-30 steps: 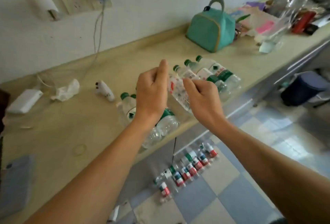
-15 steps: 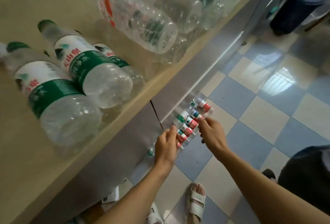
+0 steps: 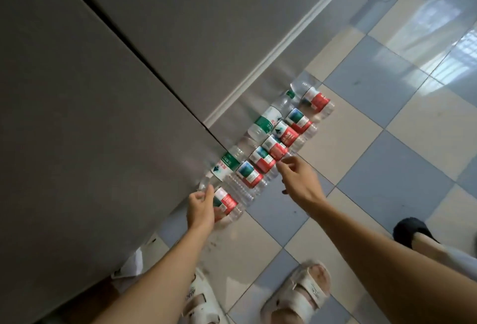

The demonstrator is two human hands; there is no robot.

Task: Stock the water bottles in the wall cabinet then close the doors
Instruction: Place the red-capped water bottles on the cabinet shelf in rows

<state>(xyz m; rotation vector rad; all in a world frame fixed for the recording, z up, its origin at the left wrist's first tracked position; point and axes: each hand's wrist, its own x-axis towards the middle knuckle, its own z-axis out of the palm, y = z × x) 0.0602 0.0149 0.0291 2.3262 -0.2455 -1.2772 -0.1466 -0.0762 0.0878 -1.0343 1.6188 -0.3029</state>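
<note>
Two sandalled feet (image 3: 296, 295) stand nearest you on the checkered floor (image 3: 387, 181), and from there your arms reach down to the bottles. Your left hand (image 3: 200, 207) curls its fingers around the nearest red-label bottle (image 3: 227, 203) at the end of the row, and looks to have a real hold on it. Your right hand (image 3: 299, 181) has its fingers bent toward the base of another red-label bottle (image 3: 275, 150) further along; whether it has closed on it or only touches it I cannot tell.

Beyond your hands the row of water bottles (image 3: 271, 143) lies on its side on the floor, hard against the foot of the grey cabinet doors (image 3: 103, 91), red labels outermost and two green-label bottles (image 3: 267, 122) nearer the doors. Those doors are shut, and no wall cabinet is in view.

I judge the stocking barely started: you are at pickup, nothing here is shelved, and the closing of the doors is all ahead.
</note>
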